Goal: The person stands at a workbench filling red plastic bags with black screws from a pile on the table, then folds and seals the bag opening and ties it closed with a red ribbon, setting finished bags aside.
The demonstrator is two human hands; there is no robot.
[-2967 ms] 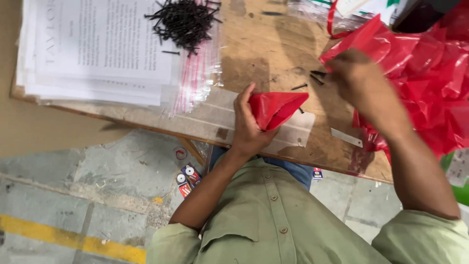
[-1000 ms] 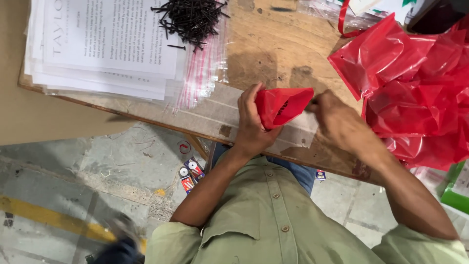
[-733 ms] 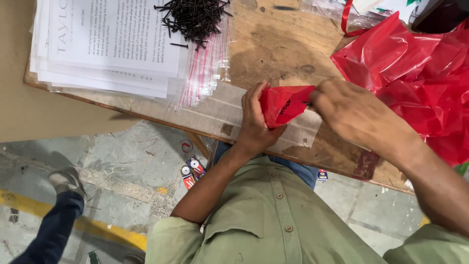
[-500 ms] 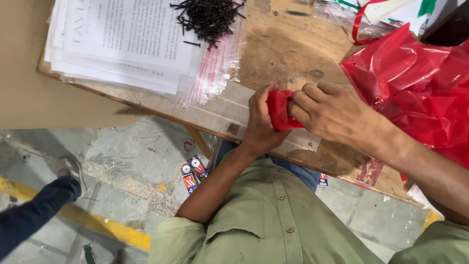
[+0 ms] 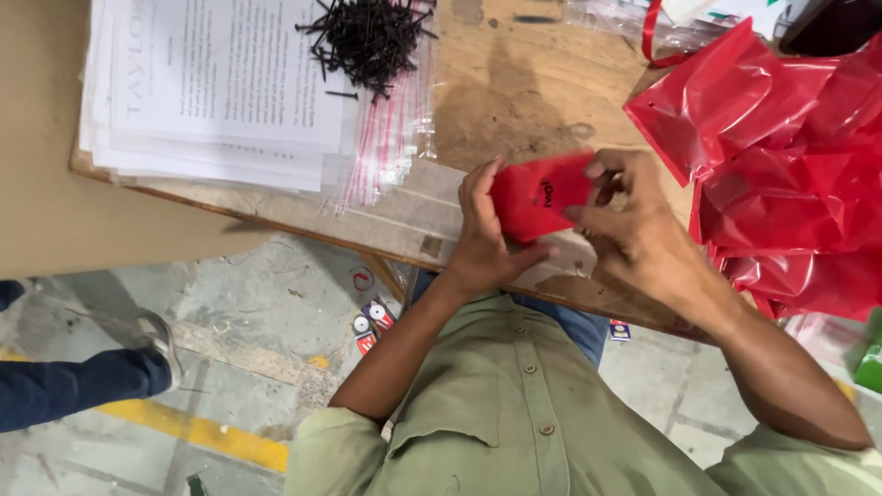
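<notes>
A small red plastic bag (image 5: 540, 195) is held flat just above the near edge of the wooden table (image 5: 514, 83). My left hand (image 5: 482, 234) grips its left side, thumb under and fingers over. On the bag's right side my right hand (image 5: 634, 230) pinches the edge with fingertips curled onto it. A heap of black screws (image 5: 367, 35) lies at the far side of the table, on clear zip bags (image 5: 390, 138) with red stripes.
A stack of printed paper sheets (image 5: 211, 87) lies at the table's left. A pile of red plastic bags (image 5: 790, 156) fills the right. Another person's leg and shoe (image 5: 92, 367) stand on the concrete floor at the left, near a yellow floor line (image 5: 197, 432).
My right hand came back from the red pile to the small bag and now holds it together with the left. The bag went from standing open to flat. Another person's foot entered at left.
</notes>
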